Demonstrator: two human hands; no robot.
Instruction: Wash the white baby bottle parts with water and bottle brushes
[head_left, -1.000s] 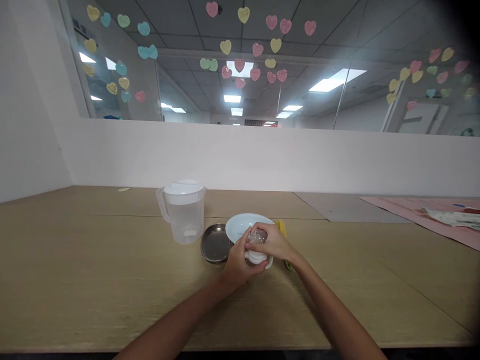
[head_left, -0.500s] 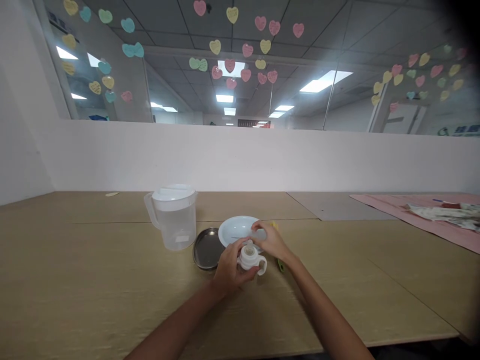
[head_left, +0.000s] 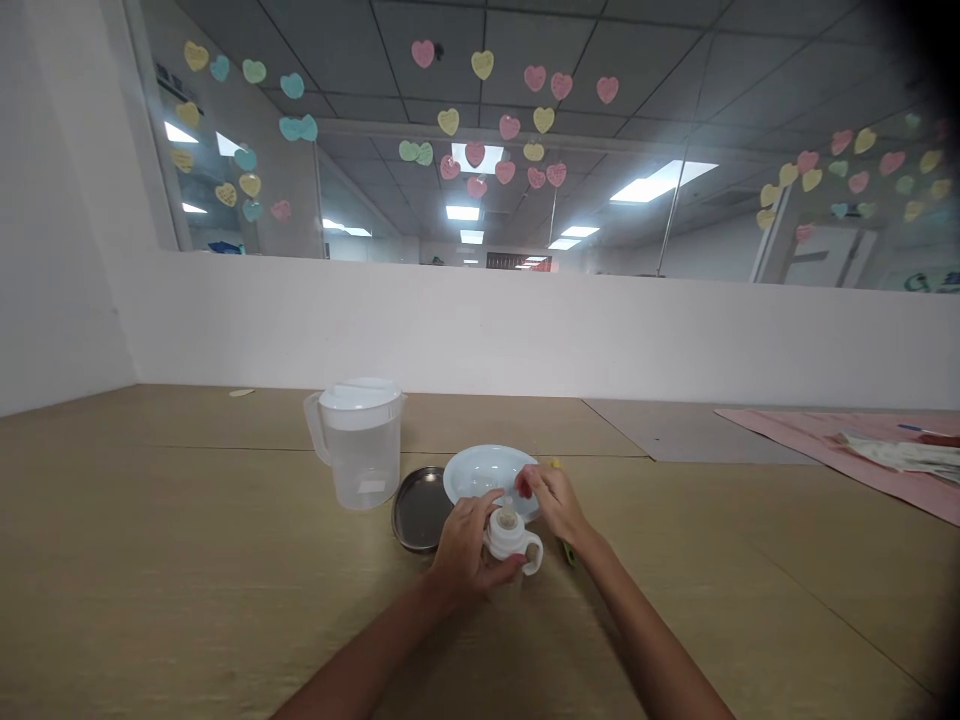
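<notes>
A white baby bottle (head_left: pixel 507 536) with a pale teat on top and a curved side handle is in my left hand (head_left: pixel 463 545). The fingers wrap round its left side and the thumb lies along its lower front. Just right of the teat, over the rim of a pale blue bowl (head_left: pixel 480 462), my right hand (head_left: pixel 553 500) has its fingers curled together. What they hold, if anything, I cannot make out. A dark round metal tray (head_left: pixel 418 508) lies left of the bowl. Part of a yellow-green utensil (head_left: pixel 570 554) shows beneath my right wrist.
A clear plastic pitcher (head_left: pixel 364 455) with a white lid stands at the left, behind the tray. At the far right a pink cloth (head_left: pixel 795 440) bears pale fabric (head_left: pixel 900 455). The wooden table (head_left: pixel 225 560) meets a white wall (head_left: pixel 450 330) at the back.
My right hand has drawn its fingers in closer together beside the teat. The whole view has shifted, so everything sits a little lower and further right; the left hand keeps its hold.
</notes>
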